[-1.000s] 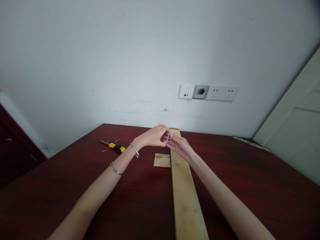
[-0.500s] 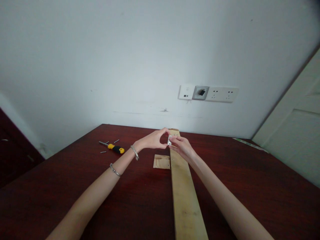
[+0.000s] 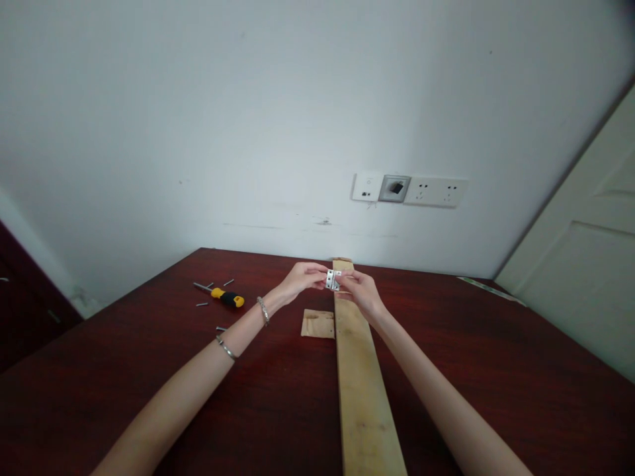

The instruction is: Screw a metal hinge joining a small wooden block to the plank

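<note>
A small silver metal hinge [image 3: 333, 280] is pinched between both my hands above the far end of a long pale wooden plank [image 3: 360, 383]. My left hand [image 3: 300, 279] holds its left leaf with closed fingertips. My right hand [image 3: 361, 291] grips the right side, resting over the plank. The hinge is spread open and faces me. A small flat wooden piece [image 3: 318, 324] lies against the plank's left edge, just below my hands. Two thin bracelets sit on my left forearm.
A yellow and black screwdriver [image 3: 221, 295] lies on the dark red table [image 3: 496, 370] at the left, with several loose screws [image 3: 202, 304] around it. White wall behind holds a row of sockets [image 3: 409, 190]. A pale door [image 3: 585, 264] stands at right.
The hinge has gone from folded and edge-on to spread open between my fingers. Both hands have lowered slightly toward the plank's far end.
</note>
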`<state>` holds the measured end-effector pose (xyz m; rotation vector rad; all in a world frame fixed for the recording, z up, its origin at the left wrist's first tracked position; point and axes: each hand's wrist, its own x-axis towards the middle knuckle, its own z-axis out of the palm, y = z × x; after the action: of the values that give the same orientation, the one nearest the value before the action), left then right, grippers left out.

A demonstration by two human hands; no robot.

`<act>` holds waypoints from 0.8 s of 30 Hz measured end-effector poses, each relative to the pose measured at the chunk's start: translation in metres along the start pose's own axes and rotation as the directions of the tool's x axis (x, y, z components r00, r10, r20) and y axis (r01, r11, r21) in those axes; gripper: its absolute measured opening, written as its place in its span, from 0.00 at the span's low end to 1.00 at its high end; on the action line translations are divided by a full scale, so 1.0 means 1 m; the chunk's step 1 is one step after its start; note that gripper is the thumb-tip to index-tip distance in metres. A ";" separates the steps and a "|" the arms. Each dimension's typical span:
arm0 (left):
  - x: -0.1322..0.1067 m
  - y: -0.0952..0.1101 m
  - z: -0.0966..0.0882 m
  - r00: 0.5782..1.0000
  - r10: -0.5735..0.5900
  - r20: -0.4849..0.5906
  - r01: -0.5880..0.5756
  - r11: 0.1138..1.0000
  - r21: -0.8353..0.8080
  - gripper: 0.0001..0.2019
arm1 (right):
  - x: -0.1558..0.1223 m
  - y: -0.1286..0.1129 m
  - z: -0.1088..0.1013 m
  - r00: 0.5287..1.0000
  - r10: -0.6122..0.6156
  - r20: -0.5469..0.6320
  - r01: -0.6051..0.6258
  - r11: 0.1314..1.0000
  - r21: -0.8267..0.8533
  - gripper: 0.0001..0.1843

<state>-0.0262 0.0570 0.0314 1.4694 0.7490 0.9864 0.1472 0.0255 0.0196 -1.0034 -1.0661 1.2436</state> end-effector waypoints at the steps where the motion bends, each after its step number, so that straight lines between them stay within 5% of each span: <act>1: -0.001 0.000 0.000 1.000 -0.011 -0.010 0.011 1.000 0.008 0.14 | 0.000 0.001 0.001 1.000 -0.003 -0.003 0.003 1.000 -0.009 0.13; 9: 0.001 -0.002 0.006 0.996 0.031 -0.089 -0.018 0.990 0.142 0.03 | -0.002 0.001 0.000 1.000 -0.011 0.029 0.013 0.998 -0.055 0.12; 15: 0.003 -0.002 0.009 0.981 0.144 -0.129 -0.106 0.958 0.265 0.04 | -0.003 -0.002 -0.010 0.984 0.003 0.177 0.002 1.000 -0.026 0.17; 24: -0.002 0.004 0.018 0.970 0.203 -0.136 -0.162 0.950 0.268 0.05 | -0.003 0.000 -0.018 0.978 -0.063 0.199 0.054 0.997 0.049 0.20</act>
<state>-0.0116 0.0468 0.0357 1.7205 0.8949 1.1964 0.1646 0.0225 0.0158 -0.8199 -1.2101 1.3351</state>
